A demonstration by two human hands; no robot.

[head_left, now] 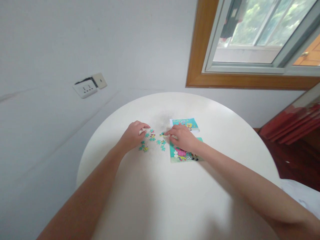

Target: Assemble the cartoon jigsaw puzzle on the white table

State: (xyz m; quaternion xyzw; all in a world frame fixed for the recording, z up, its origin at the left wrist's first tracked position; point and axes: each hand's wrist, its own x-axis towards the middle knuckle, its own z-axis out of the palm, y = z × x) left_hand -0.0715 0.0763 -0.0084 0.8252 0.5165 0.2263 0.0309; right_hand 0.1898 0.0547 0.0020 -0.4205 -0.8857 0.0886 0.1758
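Loose jigsaw puzzle pieces [152, 136], mostly teal with bits of yellow and pink, lie scattered on the white round table between my two hands. At their left edge rests my left hand [135, 134], its thumb and forefinger apart and nothing visible between them. My right hand [183, 136] reaches over the partly assembled puzzle [181, 155], which has a pink cartoon figure and a pale gap at its left side. The right fingertips touch a small teal and yellow piece [162, 134], with the thumb held apart. Part of the puzzle is hidden under that hand and wrist.
Behind the puzzle lies a teal picture sheet [193, 124] with cartoon figures. The round table [140, 206] stands against a white wall with a socket [86, 88]. A wood-framed window [250, 79] is at the back right, with a red curtain [292, 125] beside it.
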